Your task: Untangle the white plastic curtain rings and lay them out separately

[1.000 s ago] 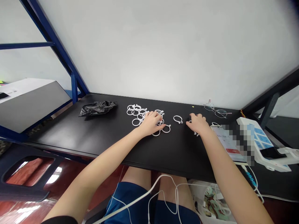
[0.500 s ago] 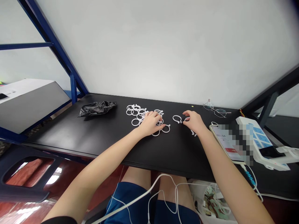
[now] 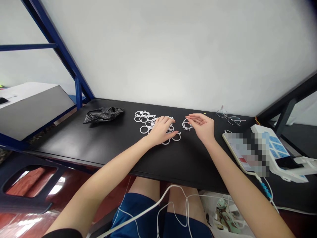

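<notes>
Several white plastic rings, each with small knobs at its ends, lie in a loose pile (image 3: 144, 129) near the middle of the black table. My left hand (image 3: 161, 130) rests palm down over the right part of that pile, fingers spread, hiding some rings under it. Right of the pile, my right hand (image 3: 202, 126) pinches a white ring (image 3: 184, 126) between thumb and fingertips. That ring overlaps at least one other white ring on the tabletop, and I cannot tell exactly how many are there.
A crumpled black plastic bag (image 3: 104, 115) lies on the left of the table (image 3: 74, 142). Eyeglasses (image 3: 234, 120), a phone (image 3: 240, 155) and a white power strip (image 3: 272, 145) are on the right. White cables (image 3: 173, 186) hang across my lap.
My right hand has moved left with a ring, bringing it over the ring that lay alone on the table. The left hand has stayed at the pile.
</notes>
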A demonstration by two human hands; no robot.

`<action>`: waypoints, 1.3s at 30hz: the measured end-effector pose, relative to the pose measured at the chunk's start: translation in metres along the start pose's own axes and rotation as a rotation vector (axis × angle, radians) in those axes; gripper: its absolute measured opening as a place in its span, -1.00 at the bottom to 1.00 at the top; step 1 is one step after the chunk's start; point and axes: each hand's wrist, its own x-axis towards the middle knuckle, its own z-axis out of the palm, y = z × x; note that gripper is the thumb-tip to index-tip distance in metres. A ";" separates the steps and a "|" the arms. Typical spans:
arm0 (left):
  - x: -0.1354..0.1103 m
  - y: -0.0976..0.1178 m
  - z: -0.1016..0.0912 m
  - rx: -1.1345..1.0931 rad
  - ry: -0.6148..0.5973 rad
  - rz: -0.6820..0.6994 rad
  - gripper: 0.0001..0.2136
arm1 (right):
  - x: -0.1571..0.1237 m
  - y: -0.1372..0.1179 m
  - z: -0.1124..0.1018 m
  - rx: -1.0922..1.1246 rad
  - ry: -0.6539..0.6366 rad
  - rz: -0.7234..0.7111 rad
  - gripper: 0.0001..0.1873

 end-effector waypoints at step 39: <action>-0.001 0.013 -0.012 -0.267 -0.017 0.165 -0.77 | -0.024 -0.009 0.025 0.118 -0.426 0.202 -0.64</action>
